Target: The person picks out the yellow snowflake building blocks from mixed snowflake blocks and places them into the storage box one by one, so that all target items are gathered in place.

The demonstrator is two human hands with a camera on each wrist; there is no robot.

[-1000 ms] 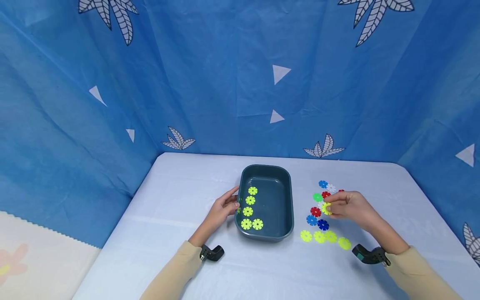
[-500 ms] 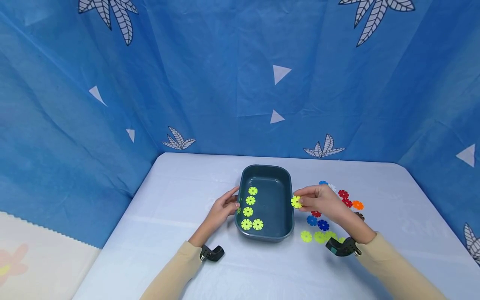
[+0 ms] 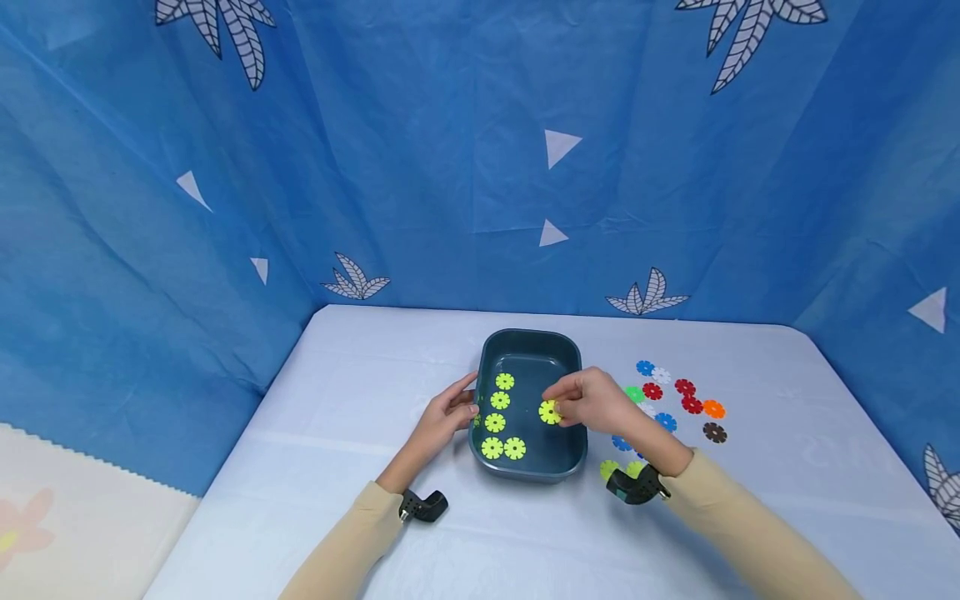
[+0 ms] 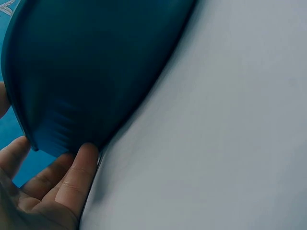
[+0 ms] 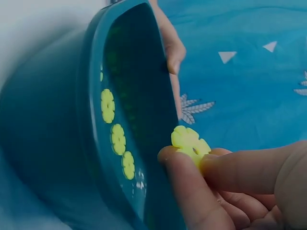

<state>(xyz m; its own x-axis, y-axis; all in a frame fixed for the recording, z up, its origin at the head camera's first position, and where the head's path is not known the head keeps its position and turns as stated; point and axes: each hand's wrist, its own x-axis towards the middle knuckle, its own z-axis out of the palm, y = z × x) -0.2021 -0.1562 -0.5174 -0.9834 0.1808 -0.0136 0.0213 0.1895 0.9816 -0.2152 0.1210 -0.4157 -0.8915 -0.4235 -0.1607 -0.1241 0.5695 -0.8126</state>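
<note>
A dark teal plastic tub [image 3: 536, 371] stands on the white-covered table. My left hand [image 3: 441, 423] grips its left side, thumb at the rim; in the left wrist view the fingers [image 4: 79, 179] press against the outer wall [image 4: 96, 62]. Between thumb and fingertips, my right hand [image 3: 597, 402] pinches a yellow notched disc, a snowflake-type building piece [image 3: 549, 412], over the tub's right half. The right wrist view shows this disc [image 5: 184, 139] raised above the rim. Several matching yellow discs [image 3: 492, 448] lie along the tub floor's left side and front.
Right of the tub, loose discs lie scattered: red [image 3: 685, 387], orange [image 3: 714, 409], brown [image 3: 715, 432], white [image 3: 661, 376], blue [image 3: 645, 367] and green [image 3: 634, 394]. Yellow ones [image 3: 609, 470] lie nearer me, partly behind the right wrist camera [image 3: 636, 485]. A blue curtain [image 3: 465, 167] hangs behind the table.
My right hand has carried the yellow disc leftward from the loose pieces, across the tub's right rim, to over its inside. The left hand and the tub have stayed put.
</note>
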